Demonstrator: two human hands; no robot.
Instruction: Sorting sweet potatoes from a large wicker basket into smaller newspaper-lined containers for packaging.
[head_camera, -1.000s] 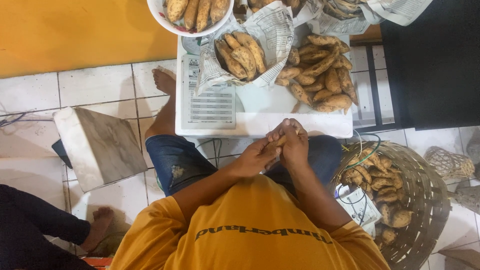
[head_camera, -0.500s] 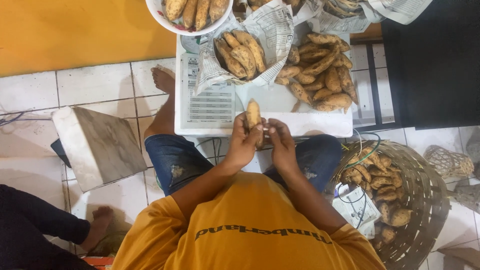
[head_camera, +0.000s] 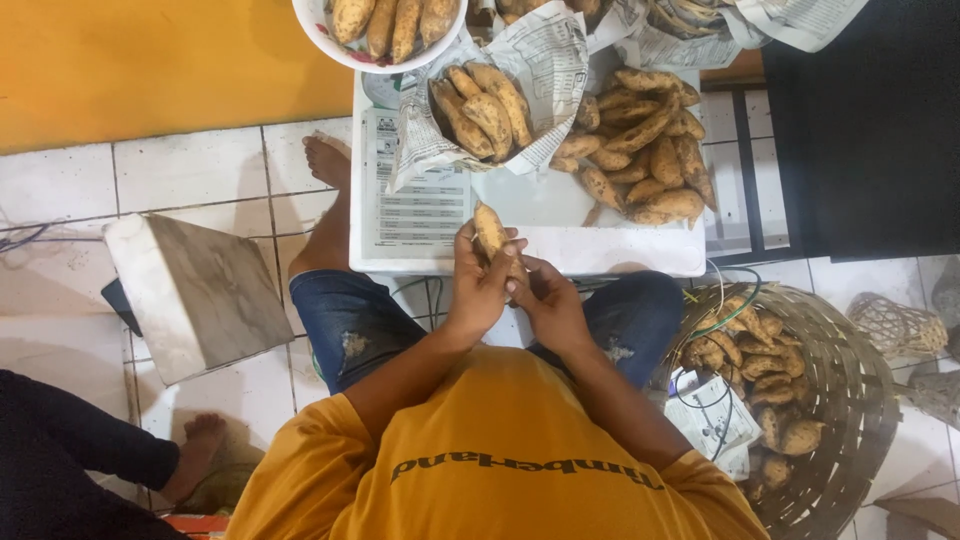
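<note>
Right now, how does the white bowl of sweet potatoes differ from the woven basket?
The white bowl is smooth, sits at the top edge and is heaped full. The woven basket is brown, larger, stands on the floor tiles at the person's right and is partly filled along its left side. Both hold tan sweet potatoes.

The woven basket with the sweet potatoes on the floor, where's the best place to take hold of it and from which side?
Judging by its shape, the woven basket is best taken by its thick rim, coming from above on the far outer edge. That stretch is bare weave, while sweet potatoes, a wire and a paper sheet crowd the side nearest the person's knee.
</note>
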